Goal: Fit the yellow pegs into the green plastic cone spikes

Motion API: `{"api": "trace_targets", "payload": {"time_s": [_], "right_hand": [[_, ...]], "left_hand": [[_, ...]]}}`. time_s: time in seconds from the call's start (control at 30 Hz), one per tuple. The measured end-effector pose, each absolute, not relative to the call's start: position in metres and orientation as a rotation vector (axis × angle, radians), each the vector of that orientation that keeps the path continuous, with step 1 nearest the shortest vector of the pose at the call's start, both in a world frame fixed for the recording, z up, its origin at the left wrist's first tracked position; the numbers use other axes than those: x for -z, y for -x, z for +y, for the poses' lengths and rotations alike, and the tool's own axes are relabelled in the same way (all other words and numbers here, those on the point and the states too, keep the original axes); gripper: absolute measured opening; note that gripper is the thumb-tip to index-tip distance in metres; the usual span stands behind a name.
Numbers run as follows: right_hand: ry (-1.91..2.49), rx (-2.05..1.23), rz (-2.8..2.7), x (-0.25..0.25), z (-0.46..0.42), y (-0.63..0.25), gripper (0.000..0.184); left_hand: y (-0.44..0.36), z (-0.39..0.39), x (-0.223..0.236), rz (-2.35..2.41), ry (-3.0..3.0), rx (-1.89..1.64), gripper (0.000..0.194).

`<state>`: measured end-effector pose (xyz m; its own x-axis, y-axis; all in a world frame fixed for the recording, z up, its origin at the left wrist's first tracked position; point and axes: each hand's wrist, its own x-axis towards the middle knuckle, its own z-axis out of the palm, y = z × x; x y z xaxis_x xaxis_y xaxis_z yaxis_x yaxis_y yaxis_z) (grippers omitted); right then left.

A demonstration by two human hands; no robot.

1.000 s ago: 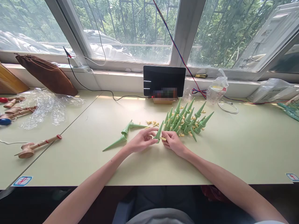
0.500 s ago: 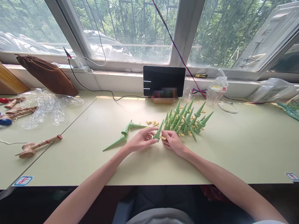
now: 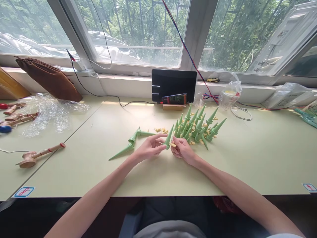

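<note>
My left hand (image 3: 150, 148) is closed on a green plant watering spike (image 3: 169, 136), holding it near its wide base with the point up and tilted slightly right. In my right hand (image 3: 185, 151), thumb and fingers pinch a small yellow valve (image 3: 173, 144). The valve's end is at the side of the spike's base; I cannot tell whether it sits inside a hole. Several green spikes with yellow valves stand in a cluster (image 3: 198, 129) beyond my right hand. Left of my left hand lie several loose spikes (image 3: 123, 151). Behind it is a small pile of yellow valves (image 3: 162, 130).
A tablet (image 3: 173, 82) leans at the window with a phone (image 3: 174, 99) before it. A wooden kendama (image 3: 42, 156) lies left, near crumpled clear plastic (image 3: 55, 114) and a brown pouch (image 3: 49, 79). A bagged cup (image 3: 230, 94) and coiled cable (image 3: 241, 113) are at the right back.
The spike in my left hand has risen slightly and turned more upright. Its base and the yellow valve in my right hand have come together. The other things have stayed put.
</note>
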<state>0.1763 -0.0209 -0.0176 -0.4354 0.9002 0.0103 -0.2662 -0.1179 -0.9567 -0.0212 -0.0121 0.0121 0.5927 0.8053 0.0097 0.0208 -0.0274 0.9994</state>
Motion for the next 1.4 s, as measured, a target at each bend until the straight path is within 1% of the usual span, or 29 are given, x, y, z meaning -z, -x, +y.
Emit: {"api": "trace_targets", "payload": {"time_s": [0.17,0.33,0.6,0.77,0.97,1.2,1.4], "right_hand": [[0.764,-1.69,-1.286,0.018,-0.021,-0.177,0.053],[0.751,-1.67,-1.302,0.02,-0.02,-0.177,0.053],[0.785,-1.705,-1.376,0.017,-0.021,-0.179,0.047],[0.801,-1.684,-1.464,0.015,-0.022,-0.179,0.049],[0.811,-1.644,-1.558,0.016,-0.024,-0.178,0.048],[0.887,-1.477,-1.734,0.021,-0.023,-0.179,0.049],[0.924,-1.223,-1.929,0.02,-0.023,-0.179,0.045]], "left_hand": [[0.021,-0.012,-0.013,0.761,-1.486,-0.726,0.051],[0.022,-0.012,-0.011,0.788,-1.504,-0.719,0.052],[0.026,-0.011,-0.015,0.807,-1.53,-0.626,0.057],[0.029,-0.009,-0.016,0.834,-1.538,-0.564,0.052],[0.032,-0.007,-0.017,0.881,-1.501,-0.476,0.053],[0.034,-0.006,-0.019,0.91,-1.416,-0.384,0.05],[0.036,-0.006,-0.02,0.926,-1.324,-0.35,0.05]]}}
